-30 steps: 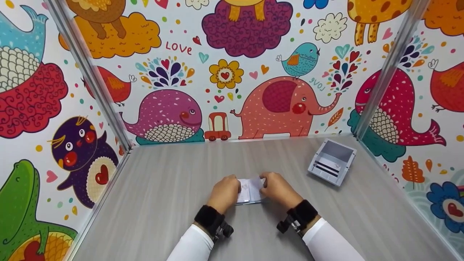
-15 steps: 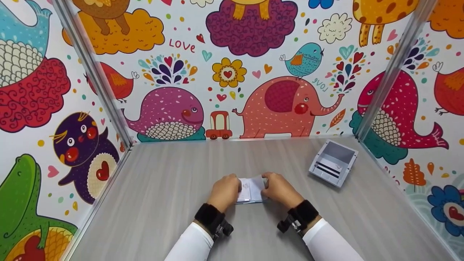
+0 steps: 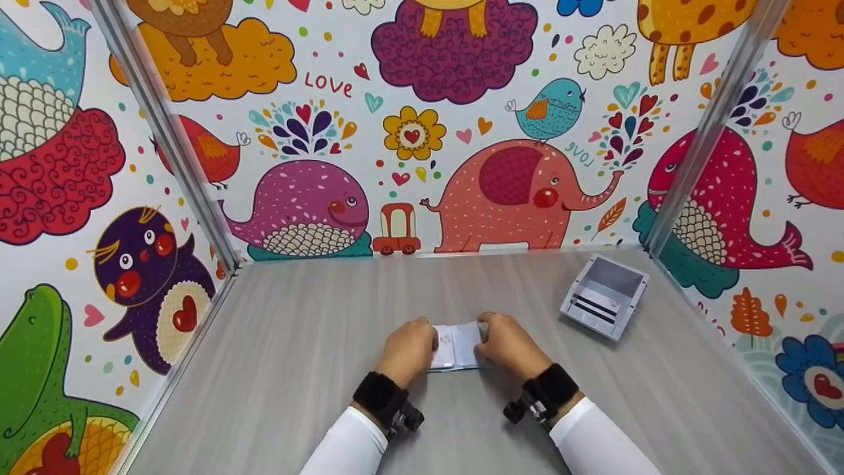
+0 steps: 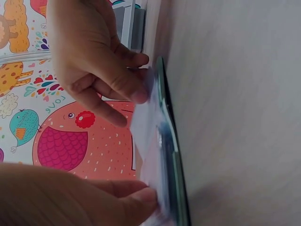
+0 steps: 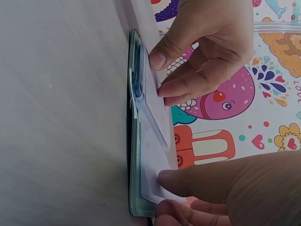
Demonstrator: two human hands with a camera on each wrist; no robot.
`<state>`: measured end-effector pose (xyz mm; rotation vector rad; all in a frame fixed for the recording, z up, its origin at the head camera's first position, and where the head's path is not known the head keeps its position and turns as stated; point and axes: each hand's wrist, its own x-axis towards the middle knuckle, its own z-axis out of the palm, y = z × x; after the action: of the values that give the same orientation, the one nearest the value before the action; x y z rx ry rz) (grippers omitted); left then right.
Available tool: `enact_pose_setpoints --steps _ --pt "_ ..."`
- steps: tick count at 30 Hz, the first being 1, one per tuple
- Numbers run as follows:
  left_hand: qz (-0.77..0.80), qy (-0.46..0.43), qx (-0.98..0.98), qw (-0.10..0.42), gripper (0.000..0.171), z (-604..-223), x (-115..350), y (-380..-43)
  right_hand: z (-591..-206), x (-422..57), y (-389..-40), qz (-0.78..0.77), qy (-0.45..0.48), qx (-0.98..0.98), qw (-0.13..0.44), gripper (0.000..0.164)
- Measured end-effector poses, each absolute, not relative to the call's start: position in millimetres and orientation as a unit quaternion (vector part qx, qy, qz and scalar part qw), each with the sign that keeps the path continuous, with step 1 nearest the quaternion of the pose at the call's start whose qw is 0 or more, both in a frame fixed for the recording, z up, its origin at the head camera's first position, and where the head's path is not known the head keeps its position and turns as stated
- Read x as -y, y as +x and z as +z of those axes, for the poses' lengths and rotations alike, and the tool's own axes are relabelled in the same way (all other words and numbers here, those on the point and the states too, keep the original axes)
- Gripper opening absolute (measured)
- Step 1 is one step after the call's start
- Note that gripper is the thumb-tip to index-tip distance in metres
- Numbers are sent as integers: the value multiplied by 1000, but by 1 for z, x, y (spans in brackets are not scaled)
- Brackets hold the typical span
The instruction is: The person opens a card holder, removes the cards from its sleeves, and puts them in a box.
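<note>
A small opened card holder (image 3: 455, 346) with clear sleeves and a thin green cover lies on the table between the hands. White cards or pages show on both halves, and the left half has the thicker stack (image 5: 153, 94). My left hand (image 3: 409, 346) holds the left half, its thumb near the stack's edge and its fingertips on the top sheet. At the right half, my right hand (image 3: 511, 343) grips the outer edge, the thumb (image 5: 181, 182) on the sheet and other fingers curled at the border. Part of each outer edge is hidden by the hands.
A grey open box (image 3: 603, 297) with two black stripes inside stands at the back right of the wood-grain table (image 3: 297, 330). Walls with printed cartoon animals (image 3: 508, 198) and metal corner posts (image 3: 171, 132) enclose the table at the back and sides.
The right-hand sheet, raised and bent one second ago, now lies flatter. Both hands keep nearly the same place; the head view has shifted slightly.
</note>
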<state>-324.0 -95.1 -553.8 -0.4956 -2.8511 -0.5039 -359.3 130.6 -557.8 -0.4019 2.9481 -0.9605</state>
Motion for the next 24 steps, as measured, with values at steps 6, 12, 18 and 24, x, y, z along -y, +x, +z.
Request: enact_pose_setpoints --steps 6,12,18,24 --pt "-158 -151 972 91 14 -550 92 -322 -559 -130 -359 -308 -107 -945 15 62" --pt "-169 -134 973 80 14 -551 92 -324 -555 -125 -357 -323 -90 -942 11 42" --pt "-156 -143 974 81 17 -553 96 -325 -555 -117 -353 -423 -131 -896 27 26" --pt "-139 -146 977 69 18 -551 98 -327 -564 -112 -352 -451 -127 -881 63 23"
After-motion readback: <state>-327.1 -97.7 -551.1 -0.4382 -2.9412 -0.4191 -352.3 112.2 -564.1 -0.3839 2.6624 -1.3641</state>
